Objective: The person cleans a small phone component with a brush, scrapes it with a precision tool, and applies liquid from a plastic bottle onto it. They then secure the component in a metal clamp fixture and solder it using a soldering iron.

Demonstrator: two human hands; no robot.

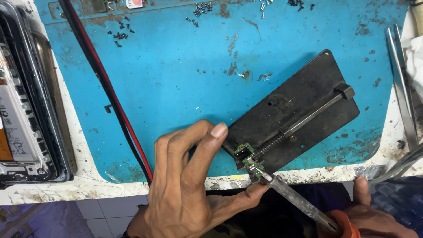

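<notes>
- Your left hand (185, 185) lies spread and loosely open at the near edge of the bench; it grips nothing. Its index fingertip rests against the near corner of the black board holder (304, 105), and its thumb tip meets the metal barrel of the soldering iron (296, 199).
- Your right hand (368, 218), at the lower right, is closed around the orange handle of the soldering iron, thumb raised; much of this hand is cut off by the frame edge.
- The tip of the soldering iron touches the small green circuit board (250, 161), which is clamped at the near corner of the board holder, just beside your left index finger.
- The board holder lies slanted on the blue work mat (176, 79), with its sliding bar and spring running from the circuit board toward the far right.
- A red and black cable (105, 83) crosses the mat diagonally on the left, passing behind your left hand.
- Small loose screws (200, 9) are scattered along the far edge of the mat.
- An opened phone (24, 105) rests at the far left, partly off the mat.
- Metal tweezers (403, 88) lie along the right edge, well apart from both hands.
</notes>
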